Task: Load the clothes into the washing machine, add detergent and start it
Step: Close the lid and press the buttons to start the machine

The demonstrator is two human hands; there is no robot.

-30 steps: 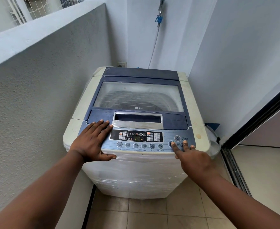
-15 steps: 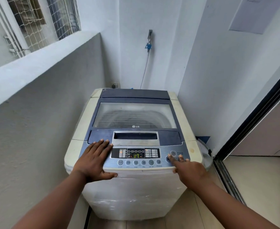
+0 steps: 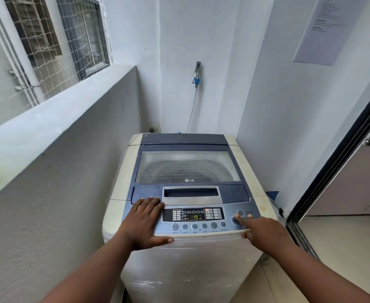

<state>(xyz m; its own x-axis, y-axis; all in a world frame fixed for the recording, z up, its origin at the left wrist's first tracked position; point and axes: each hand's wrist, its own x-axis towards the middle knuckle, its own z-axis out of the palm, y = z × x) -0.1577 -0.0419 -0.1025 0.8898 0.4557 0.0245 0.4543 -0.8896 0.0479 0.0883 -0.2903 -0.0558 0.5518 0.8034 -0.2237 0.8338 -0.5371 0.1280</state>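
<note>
Left hand (image 3: 143, 224) flat on the washer (image 3: 188, 259), right hand's (image 3: 265, 232) straight fingertip on start, holding nothing; might double-press and pause it.

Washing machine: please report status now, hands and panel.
Left hand flat on the washing machine top, open. Right hand fingers on the start button area. Lid closed, display lit. Nothing in the way.

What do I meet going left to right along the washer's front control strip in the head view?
Left hand lying flat on the panel → indicator block with the lit green display → round power button → right hand, fingertips at the start/pause button.
</note>
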